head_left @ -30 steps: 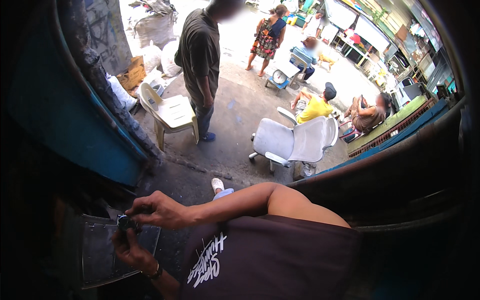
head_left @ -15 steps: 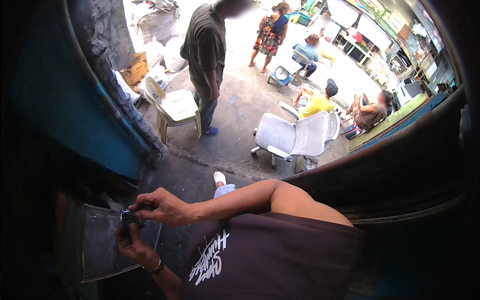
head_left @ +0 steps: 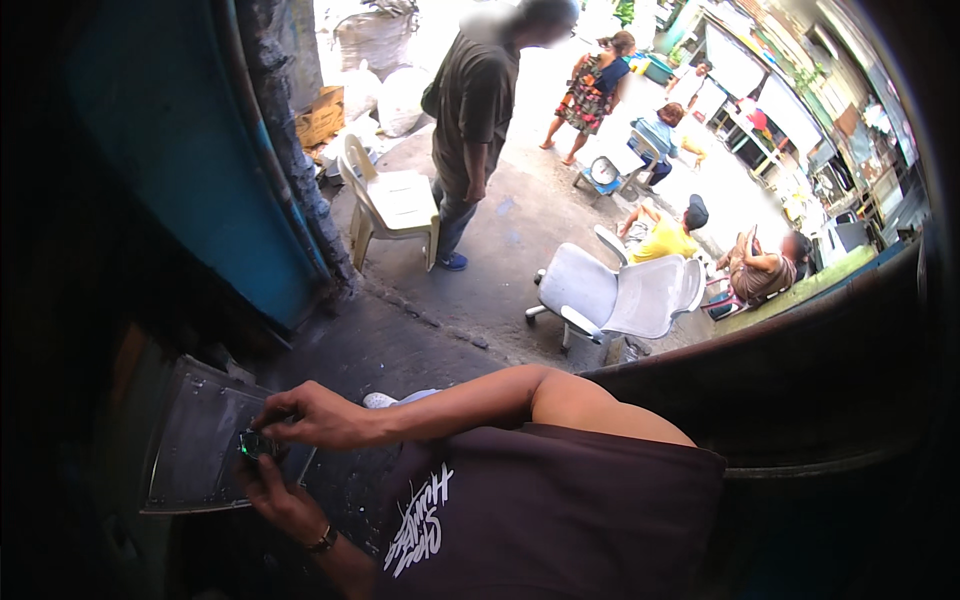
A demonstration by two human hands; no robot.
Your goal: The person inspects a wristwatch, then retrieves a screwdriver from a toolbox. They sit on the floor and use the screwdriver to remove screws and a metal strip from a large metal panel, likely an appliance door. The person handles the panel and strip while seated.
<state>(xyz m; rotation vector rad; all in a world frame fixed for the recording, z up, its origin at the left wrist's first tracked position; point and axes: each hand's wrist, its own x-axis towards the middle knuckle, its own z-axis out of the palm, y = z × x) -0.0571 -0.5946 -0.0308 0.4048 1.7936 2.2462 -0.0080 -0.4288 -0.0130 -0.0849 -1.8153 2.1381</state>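
A small dark object [head_left: 256,443] with a shiny edge and a green glint is between my two hands at the lower left; its exact kind is too small to make out. My left hand [head_left: 283,500], with a watch [head_left: 323,540] at the wrist, grips it from below between thumb and fingers. From the upper right, my right hand [head_left: 322,415] reaches across my body, its bent fingers closed at the object's top edge. Below both hands is a dark, flat framed panel [head_left: 195,440] with small studs along its border.
A blue wall [head_left: 190,170] stands at left. Beyond the doorway are a white plastic chair [head_left: 400,205], a grey office chair [head_left: 585,285] and a dial scale [head_left: 603,172]. One person [head_left: 475,110] stands by the plastic chair; several others are farther off. My shoe [head_left: 379,400] shows past my arm.
The view has turned, so the yard appears farther right. My shoe has drawn back behind my right arm. Both hands stay on the small object, which now shows a green glint.
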